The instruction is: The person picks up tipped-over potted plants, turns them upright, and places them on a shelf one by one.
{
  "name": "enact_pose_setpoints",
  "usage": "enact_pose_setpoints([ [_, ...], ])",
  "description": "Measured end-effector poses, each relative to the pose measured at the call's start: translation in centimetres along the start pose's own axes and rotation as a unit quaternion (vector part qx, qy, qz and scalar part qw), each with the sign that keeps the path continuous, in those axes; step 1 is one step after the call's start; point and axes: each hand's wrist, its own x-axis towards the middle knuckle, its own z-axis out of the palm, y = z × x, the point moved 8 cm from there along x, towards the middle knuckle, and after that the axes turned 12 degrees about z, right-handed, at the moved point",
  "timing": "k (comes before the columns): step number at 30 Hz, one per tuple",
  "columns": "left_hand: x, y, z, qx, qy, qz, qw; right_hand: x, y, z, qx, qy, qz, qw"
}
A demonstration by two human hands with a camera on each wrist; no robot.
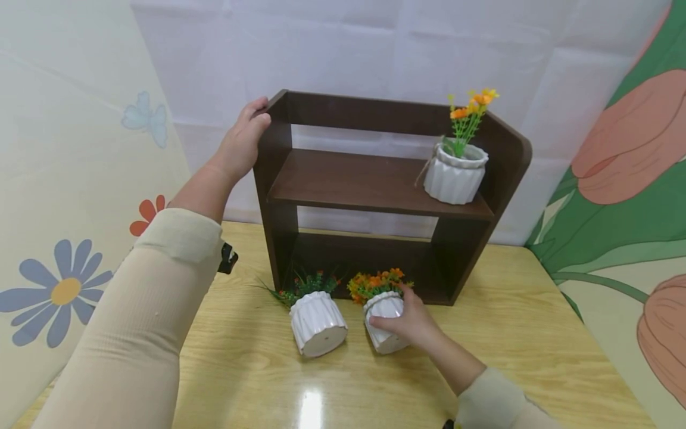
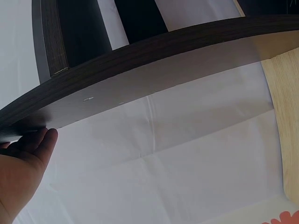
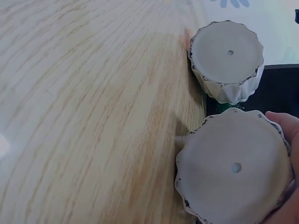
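Observation:
My left hand [image 1: 243, 140] grips the upper left side panel of a dark brown two-tier wooden shelf [image 1: 343, 179]. In the left wrist view its fingers [image 2: 46, 140] curl at the panel's edge. My right hand [image 1: 415, 316] holds a white fluted flowerpot [image 1: 382, 307] with orange flowers, tipped over in front of the lower tier. Thumb and fingers span the pot's sides. Its round base [image 3: 224, 172], with a small hole, faces the right wrist camera. Left of it, a second white flowerpot [image 1: 317, 319] with green foliage and small red blooms lies on its side.
A third white flowerpot [image 1: 455, 176] with yellow-orange flowers and a twine bow stands upright at the right end of the upper tier. Light wood tabletop [image 1: 525, 310] lies beneath. Behind hangs a white cloth [image 1: 343, 47], with floral-patterned panels [image 1: 632, 196] at both sides.

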Motion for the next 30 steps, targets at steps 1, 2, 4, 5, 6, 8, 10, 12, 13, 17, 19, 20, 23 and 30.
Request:
enact_pose_setpoints([
  [1,0.00,0.00,0.01,-0.001,0.000,0.000,1.0000,0.05,0.06,0.05,-0.002,-0.001,0.003,1.000],
  [2,0.01,-0.01,0.01,-0.002,0.001,0.001,1.0000,0.09,0.11,0.10,-0.003,-0.002,0.004,1.000],
  [4,0.03,-0.01,0.02,-0.004,0.002,0.001,1.0000,0.10,0.14,0.16,-0.006,-0.004,0.007,1.000],
  [5,0.03,-0.01,0.03,-0.004,0.002,0.001,1.0000,0.10,0.18,0.20,-0.008,-0.006,0.010,1.000],
  [6,0.04,-0.01,0.03,-0.005,0.002,0.001,1.0000,0.08,0.17,0.24,-0.009,-0.008,0.012,1.000],
  [8,0.04,-0.01,0.05,-0.009,0.002,0.002,1.0000,0.09,0.18,0.35,-0.009,-0.015,0.016,1.000],
  [10,0.04,-0.01,0.05,-0.011,0.002,0.004,0.9999,0.12,0.20,0.45,-0.010,-0.021,0.020,1.000],
  [12,0.03,-0.01,0.03,-0.013,0.002,0.005,0.9999,0.20,0.24,0.54,-0.013,-0.027,0.024,0.999],
  [13,0.02,-0.02,0.01,-0.013,0.003,0.005,0.9999,0.27,0.29,0.59,-0.015,-0.029,0.026,0.999],
  [17,-0.04,-0.08,-0.10,-0.010,0.006,0.003,0.9999,0.39,0.49,0.65,-0.017,-0.035,0.030,0.999],
  [19,-0.07,-0.07,-0.14,-0.007,0.007,0.001,1.0000,0.36,0.57,0.65,-0.013,-0.034,0.030,0.999],
  [20,-0.09,-0.06,-0.14,-0.005,0.006,0.001,1.0000,0.31,0.57,0.62,-0.011,-0.032,0.029,0.999],
  [23,-0.11,0.02,-0.10,0.001,0.003,0.000,1.0000,0.12,0.54,0.55,-0.002,-0.022,0.025,0.999],
  [30,-0.06,0.07,-0.10,0.011,-0.001,0.004,0.9999,-0.39,0.42,0.31,0.012,0.001,0.002,1.000],
])
